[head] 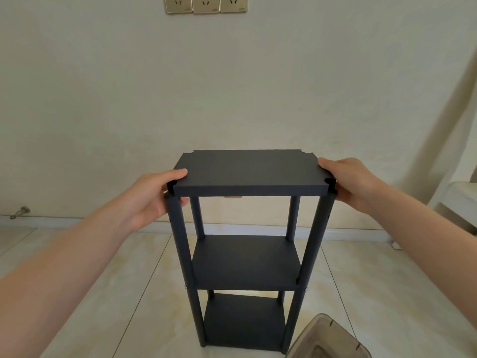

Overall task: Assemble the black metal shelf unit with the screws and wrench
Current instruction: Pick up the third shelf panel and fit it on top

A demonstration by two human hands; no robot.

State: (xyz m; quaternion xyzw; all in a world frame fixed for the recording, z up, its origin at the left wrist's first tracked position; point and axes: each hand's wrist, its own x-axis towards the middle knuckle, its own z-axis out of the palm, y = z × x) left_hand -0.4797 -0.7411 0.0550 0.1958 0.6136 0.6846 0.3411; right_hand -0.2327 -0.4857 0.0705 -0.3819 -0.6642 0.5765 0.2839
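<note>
Standing vertical, the shelf unit (245,262) has its top shelf (247,171) pinched endwise by left hand (152,197) and right hand (353,182).

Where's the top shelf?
In the head view's middle, the top shelf is at the top of the posts, gripped between left hand and right hand.

A home room; tiled floor (124,280), plastered wall (232,86), gold wall sockets (206,3).
</note>
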